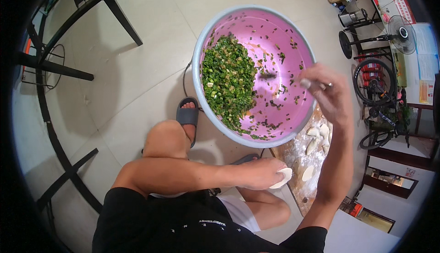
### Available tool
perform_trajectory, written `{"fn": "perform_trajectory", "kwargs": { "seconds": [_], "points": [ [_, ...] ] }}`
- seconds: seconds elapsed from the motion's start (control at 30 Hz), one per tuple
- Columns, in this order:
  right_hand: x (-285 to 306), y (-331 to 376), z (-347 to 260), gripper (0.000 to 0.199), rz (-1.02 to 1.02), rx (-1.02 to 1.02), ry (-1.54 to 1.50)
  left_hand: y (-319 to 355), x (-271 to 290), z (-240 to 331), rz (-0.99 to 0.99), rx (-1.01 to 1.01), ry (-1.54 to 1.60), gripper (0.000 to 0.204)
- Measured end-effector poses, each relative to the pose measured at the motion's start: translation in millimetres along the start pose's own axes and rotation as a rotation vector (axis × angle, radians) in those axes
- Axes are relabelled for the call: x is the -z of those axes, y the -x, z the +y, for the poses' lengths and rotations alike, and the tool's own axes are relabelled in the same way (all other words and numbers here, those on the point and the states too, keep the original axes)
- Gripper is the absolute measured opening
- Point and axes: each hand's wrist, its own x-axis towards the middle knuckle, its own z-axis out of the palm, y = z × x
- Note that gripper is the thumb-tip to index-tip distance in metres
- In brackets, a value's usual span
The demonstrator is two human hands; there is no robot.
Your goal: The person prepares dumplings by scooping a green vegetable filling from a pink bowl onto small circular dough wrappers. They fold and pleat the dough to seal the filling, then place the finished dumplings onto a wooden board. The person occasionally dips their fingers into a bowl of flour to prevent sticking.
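While my left hand (261, 173) cups a dough wrapper (283, 177), my right hand's (327, 95) fingers pinch what looks like a spoon (286, 79) over the pink basin (256, 134), greens (228, 81) at nine o'clock.

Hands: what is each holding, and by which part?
Left hand cups a round dough wrapper by its edge. Right hand pinches the handle end of a spoon over the pink basin.

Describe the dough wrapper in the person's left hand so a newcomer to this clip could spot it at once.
Start at the big pink basin of chopped greens, then drop below its near rim to the left hand. The wrapper is the flat, pale round disc at its fingertips. Unlike the folded dumplings on the floured board, it lies open and unfilled.
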Motion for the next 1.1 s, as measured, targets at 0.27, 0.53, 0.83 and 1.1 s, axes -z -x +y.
{"fn": "perform_trajectory", "kwargs": {
  "seconds": [0.27,0.53,0.83,1.1],
  "points": [
    [-35,-73,26,0.023,0.113,0.460,0.286,11,23,20,-0.067,-0.126,-0.141,0.028],
    [-36,-13,24,0.020,0.102,0.132,0.223,15,40,33,-0.082,-0.159,-0.171,0.025],
    [-47,53,-14,0.016,0.158,-0.077,0.168,14,40,39,-0.087,-0.077,-0.137,0.024],
    [-57,69,-29,0.013,0.204,-0.103,0.203,12,42,38,-0.142,-0.006,-0.123,0.024]
  ]
}}
